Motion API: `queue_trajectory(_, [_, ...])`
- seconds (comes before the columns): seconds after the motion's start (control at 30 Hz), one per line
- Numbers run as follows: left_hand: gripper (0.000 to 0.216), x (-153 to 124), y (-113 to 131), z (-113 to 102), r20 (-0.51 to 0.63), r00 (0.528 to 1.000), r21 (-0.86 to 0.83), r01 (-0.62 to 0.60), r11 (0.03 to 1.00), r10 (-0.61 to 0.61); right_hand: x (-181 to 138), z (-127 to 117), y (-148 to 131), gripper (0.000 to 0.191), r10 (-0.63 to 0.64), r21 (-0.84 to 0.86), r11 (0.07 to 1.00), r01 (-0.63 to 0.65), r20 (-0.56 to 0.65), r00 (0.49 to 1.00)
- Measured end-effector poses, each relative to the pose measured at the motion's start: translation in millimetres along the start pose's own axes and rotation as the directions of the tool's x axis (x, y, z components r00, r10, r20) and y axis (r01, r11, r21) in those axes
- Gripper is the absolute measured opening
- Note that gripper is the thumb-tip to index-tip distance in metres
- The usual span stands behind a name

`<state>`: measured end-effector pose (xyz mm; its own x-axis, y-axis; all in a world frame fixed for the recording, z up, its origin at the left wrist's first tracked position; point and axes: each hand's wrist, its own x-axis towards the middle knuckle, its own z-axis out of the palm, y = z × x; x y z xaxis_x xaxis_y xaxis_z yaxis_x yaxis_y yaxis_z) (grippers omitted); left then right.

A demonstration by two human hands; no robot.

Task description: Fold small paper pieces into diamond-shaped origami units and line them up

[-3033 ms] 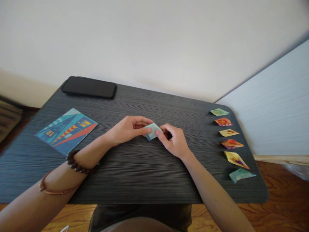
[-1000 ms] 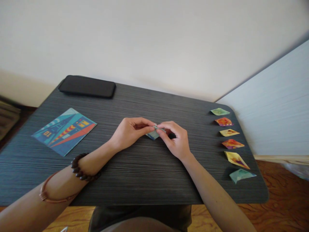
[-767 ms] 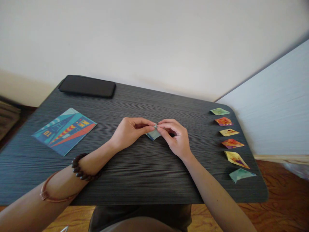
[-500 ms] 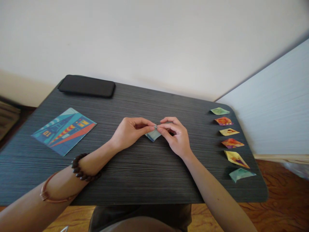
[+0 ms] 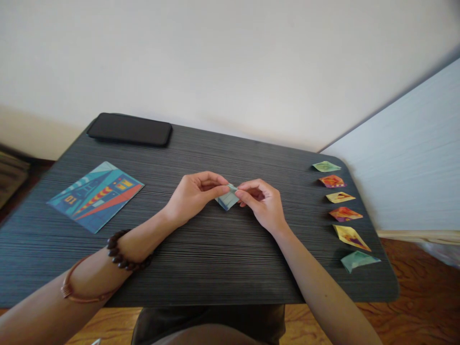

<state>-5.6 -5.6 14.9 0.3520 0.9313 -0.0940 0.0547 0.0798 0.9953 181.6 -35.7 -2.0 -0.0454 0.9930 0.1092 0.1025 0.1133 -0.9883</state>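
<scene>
Plainly, the largest thing is the pale wall (image 5: 230, 62), and before it stands a dark table (image 5: 201, 268) with a finely streaked surface and rounded corners. On the left part of this table lies a flat patterned sheet (image 5: 97, 196), blue with orange and yellow shapes; behind it, close to the wall, lies a black phone-like slab (image 5: 129, 129). Over the middle are the person's left hand (image 5: 197, 196) and right hand (image 5: 261, 203), facing each other. The left arm wears a dark bead bracelet (image 5: 118, 259) and a thin reddish-brown band (image 5: 66, 290). Along the right edge, six folded papers (image 5: 346, 213) make a row, well apart from the hands: green, orange, yellow, orange, yellow, and green nearest. Between the hands is a small pale-blue paper (image 5: 227, 199), folded, one corner pointing downward. Both thumbs press narrowly upon it against the fingers, each from its own side. Whether it touches the table cannot be told.
</scene>
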Motion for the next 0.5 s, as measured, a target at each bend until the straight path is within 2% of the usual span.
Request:
queue_trajectory(0.13, [0.03, -0.4, 1.2, 1.1, -0.01, 1.0, -0.051, -0.003, 0.999, 0.003, 0.9, 0.4, -1.0, 0.018, -0.014, -0.051, 0.999, 0.012, -0.05, 0.999])
queue_trajectory(0.27, [0.032, -1.5, 3.9, 1.6, -0.05, 0.999, -0.025, 0.014, 1.0, -0.015, 1.6, 0.4, -1.0, 0.016, -0.018, -0.082, 0.997, 0.011, -0.091, 0.996])
queue_trajectory(0.5, [0.03, -3.7, 2.5, 3.0, -0.089, 0.996, -0.042, 0.028, 0.999, -0.031, 1.3, 3.7, -3.6, 0.015, -0.007, 0.003, 1.0, 0.007, -0.09, 0.996])
